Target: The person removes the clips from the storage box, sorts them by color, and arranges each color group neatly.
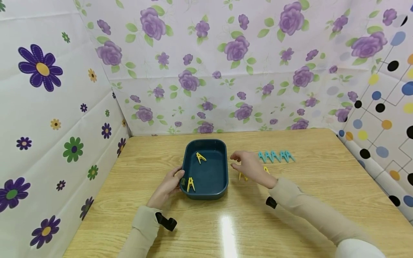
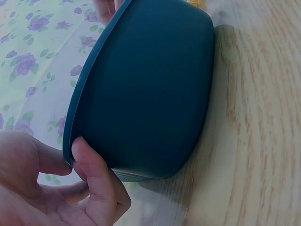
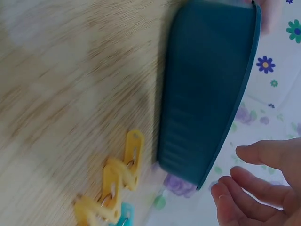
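A dark teal plastic basin (image 1: pixel 206 197) stands on the table. My left hand (image 1: pixel 169 182) grips its left rim, thumb on one side and fingers against the outer wall in the left wrist view. Inside lie two yellow clothespins, one clothespin (image 1: pixel 200 157) towards the back and the other clothespin (image 1: pixel 190 184) at the front left corner. Just right of the basin hovers my right hand (image 1: pixel 251 166), thumb and fingers apart with nothing between them. Partly hidden below it, yellow clothespins (image 3: pixel 113 181) lie on the table beside the basin.
A row of several light blue clothespins (image 1: pixel 275 156) lies behind and right of my right hand. The wooden table (image 1: pixel 290 229) meets a flowered cloth backdrop (image 1: pixel 209 89) at the rear, with patterned cloths hanging at both sides.
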`<state>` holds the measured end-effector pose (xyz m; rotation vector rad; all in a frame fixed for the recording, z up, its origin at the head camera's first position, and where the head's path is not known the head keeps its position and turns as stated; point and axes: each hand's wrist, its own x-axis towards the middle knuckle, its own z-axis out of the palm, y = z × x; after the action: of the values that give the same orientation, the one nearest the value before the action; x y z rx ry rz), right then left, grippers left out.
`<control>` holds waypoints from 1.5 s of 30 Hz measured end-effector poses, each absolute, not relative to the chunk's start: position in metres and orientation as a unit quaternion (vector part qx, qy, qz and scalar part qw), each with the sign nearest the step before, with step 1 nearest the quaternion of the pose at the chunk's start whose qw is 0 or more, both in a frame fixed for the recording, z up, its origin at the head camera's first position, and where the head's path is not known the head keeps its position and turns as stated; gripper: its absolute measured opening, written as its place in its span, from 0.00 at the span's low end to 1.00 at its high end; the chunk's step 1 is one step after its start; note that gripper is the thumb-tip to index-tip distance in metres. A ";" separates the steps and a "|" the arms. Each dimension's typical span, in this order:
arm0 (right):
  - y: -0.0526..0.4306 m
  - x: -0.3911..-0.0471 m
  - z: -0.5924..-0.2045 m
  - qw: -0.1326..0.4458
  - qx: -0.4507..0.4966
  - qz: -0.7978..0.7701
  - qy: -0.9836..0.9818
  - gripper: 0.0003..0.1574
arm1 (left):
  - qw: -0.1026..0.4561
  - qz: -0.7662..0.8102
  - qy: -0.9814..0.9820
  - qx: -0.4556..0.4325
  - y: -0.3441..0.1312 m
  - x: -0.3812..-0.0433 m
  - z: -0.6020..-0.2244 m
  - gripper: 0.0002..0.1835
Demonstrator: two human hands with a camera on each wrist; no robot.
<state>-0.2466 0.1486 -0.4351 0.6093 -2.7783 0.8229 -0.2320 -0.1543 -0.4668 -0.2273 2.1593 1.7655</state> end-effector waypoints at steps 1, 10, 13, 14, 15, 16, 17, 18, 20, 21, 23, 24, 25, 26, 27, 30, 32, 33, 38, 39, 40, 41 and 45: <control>0.146 -0.247 -0.436 0.084 0.209 0.281 -0.933 0.10 | 0.170 0.622 0.760 -0.083 -0.154 -0.232 -0.467 0.25; 0.116 -0.246 -0.433 0.042 0.229 0.291 -0.928 0.08 | 0.171 0.622 0.760 -0.080 -0.154 -0.233 -0.469 0.25; 0.106 -0.246 -0.432 0.027 0.229 0.282 -0.931 0.09 | 0.172 0.622 0.760 -0.079 -0.154 -0.233 -0.470 0.25; 0.103 -0.246 -0.431 0.022 0.232 0.278 -0.932 0.09 | 0.172 0.623 0.759 -0.079 -0.154 -0.233 -0.470 0.25; 0.100 -0.246 -0.431 0.011 0.235 0.275 -0.932 0.10 | 0.171 0.623 0.759 -0.080 -0.154 -0.233 -0.470 0.26; 0.097 -0.246 -0.430 0.001 0.240 0.271 -0.932 0.10 | 0.171 0.624 0.758 -0.081 -0.155 -0.233 -0.470 0.26; 0.095 -0.246 -0.430 -0.011 0.248 0.267 -0.931 0.10 | 0.171 0.624 0.759 -0.080 -0.155 -0.233 -0.470 0.26; 0.092 -0.246 -0.429 -0.025 0.255 0.264 -0.930 0.10 | 0.171 0.624 0.759 -0.080 -0.155 -0.234 -0.471 0.26; 0.086 -0.246 -0.425 -0.057 0.270 0.254 -0.927 0.08 | 0.170 0.624 0.758 -0.082 -0.155 -0.234 -0.471 0.25; 0.083 -0.246 -0.422 -0.077 0.275 0.248 -0.926 0.07 | 0.170 0.624 0.759 -0.082 -0.155 -0.234 -0.471 0.25; 0.077 -0.247 -0.415 -0.113 0.281 0.233 -0.924 0.06 | 0.170 0.623 0.760 -0.079 -0.155 -0.234 -0.470 0.26; 0.073 -0.247 -0.412 -0.130 0.279 0.226 -0.924 0.05 | 0.170 0.623 0.760 -0.078 -0.155 -0.234 -0.470 0.26; 0.070 -0.247 -0.410 -0.144 0.278 0.220 -0.924 0.05 | 0.170 0.623 0.760 -0.077 -0.155 -0.234 -0.470 0.26; 0.066 -0.248 -0.408 -0.157 0.277 0.214 -0.924 0.06 | 0.170 0.623 0.759 -0.077 -0.155 -0.234 -0.470 0.26; 0.062 -0.248 -0.407 -0.170 0.274 0.208 -0.923 0.06 | 0.169 0.623 0.760 -0.076 -0.155 -0.233 -0.470 0.26; 0.050 -0.249 -0.408 -0.192 0.274 0.195 -0.922 0.07 | 0.169 0.623 0.760 -0.077 -0.155 -0.234 -0.470 0.25; 0.043 -0.249 -0.410 -0.206 0.279 0.187 -0.919 0.09 | 0.169 0.623 0.760 -0.076 -0.155 -0.234 -0.470 0.25; 0.039 -0.248 -0.411 -0.211 0.282 0.184 -0.918 0.10 | 0.169 0.624 0.759 -0.075 -0.155 -0.234 -0.470 0.25; 0.023 -0.245 -0.423 -0.239 0.305 0.167 -0.907 0.20 | 0.170 0.621 0.762 -0.066 -0.155 -0.233 -0.468 0.25; 0.020 -0.244 -0.426 -0.245 0.311 0.158 -0.905 0.21 | 0.169 0.620 0.763 -0.067 -0.155 -0.233 -0.468 0.25; 0.018 -0.244 -0.428 -0.252 0.316 0.148 -0.903 0.22 | 0.169 0.619 0.764 -0.067 -0.156 -0.233 -0.467 0.25; 0.016 -0.243 -0.431 -0.258 0.320 0.135 -0.901 0.23 | 0.169 0.619 0.764 -0.066 -0.156 -0.233 -0.467 0.25; 0.012 -0.244 -0.436 -0.267 0.326 0.100 -0.901 0.22 | 0.168 0.621 0.763 -0.065 -0.157 -0.232 -0.467 0.26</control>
<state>-0.2439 0.0124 -0.4359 1.2473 -3.4440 0.3834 -0.2320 -0.1569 -0.4666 -0.1851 2.1707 1.7653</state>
